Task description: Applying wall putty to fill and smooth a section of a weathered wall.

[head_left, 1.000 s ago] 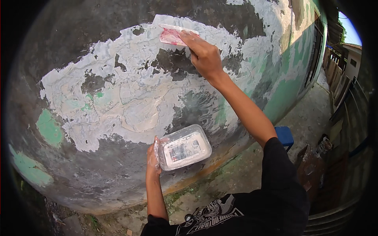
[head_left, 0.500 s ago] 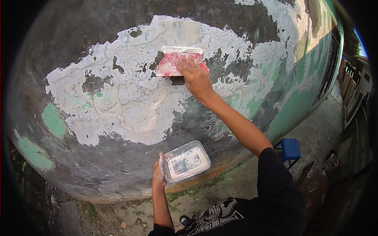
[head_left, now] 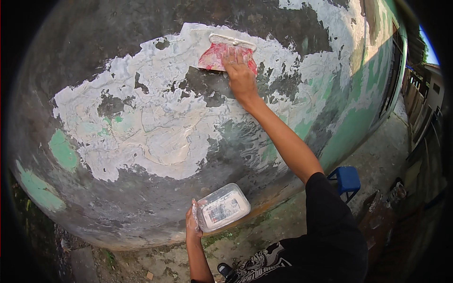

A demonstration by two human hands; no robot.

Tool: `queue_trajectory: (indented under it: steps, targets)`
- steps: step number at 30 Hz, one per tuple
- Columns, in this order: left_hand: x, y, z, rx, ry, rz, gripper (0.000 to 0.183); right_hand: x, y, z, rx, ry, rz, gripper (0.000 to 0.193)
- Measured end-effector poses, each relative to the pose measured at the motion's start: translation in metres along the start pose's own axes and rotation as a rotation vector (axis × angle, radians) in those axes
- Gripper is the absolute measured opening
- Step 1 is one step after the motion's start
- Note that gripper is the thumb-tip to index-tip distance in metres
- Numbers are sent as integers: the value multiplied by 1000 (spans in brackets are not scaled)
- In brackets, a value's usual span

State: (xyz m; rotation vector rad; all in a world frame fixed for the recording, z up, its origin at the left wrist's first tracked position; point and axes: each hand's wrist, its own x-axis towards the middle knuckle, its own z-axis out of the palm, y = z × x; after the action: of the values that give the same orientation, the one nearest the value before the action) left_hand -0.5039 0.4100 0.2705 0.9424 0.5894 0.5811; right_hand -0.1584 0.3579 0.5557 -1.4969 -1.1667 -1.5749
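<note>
My right hand [head_left: 241,78] grips a wide red putty scraper [head_left: 214,56] smeared with white. Its upper edge carries a thick strip of white putty and lies against the wall, near the top of a rough white putty patch [head_left: 155,113]. Fingers are spread over the back of the scraper. Lower down, my left hand [head_left: 193,221] holds a clear plastic tub [head_left: 230,188] by its left side, tilted in front of the wall. White putty [head_left: 225,210] shows in the tub. White smears coat the left fingers, which are partly hidden by the tub.
The wall [head_left: 264,21] is dark grey with flaking pale green paint [head_left: 63,150]. A blue plastic stool [head_left: 348,179] stands on the concrete ground to the right. A barred window [head_left: 392,70] is farther along the wall. My sandalled foot [head_left: 224,269] shows below.
My right hand has slid the scraper upward and slightly right over the putty patch, tilting it a little. The left hand and tub sit slightly lower in view.
</note>
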Motion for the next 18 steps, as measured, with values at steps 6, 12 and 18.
queue_trajectory:
  steps: [6, 12, 18]
  targets:
    - [-4, -12, -22, -25, 44, -27, 47, -56, -23, -16, 72, -162, 51, 54]
    - [-9, -20, -33, -61, 75, -27, 46, 6, -14, -69, 171, -99, 96, 46]
    - [-19, -27, -39, -54, 57, -9, 45, 26, 12, -21, -35, -71, 25, 41]
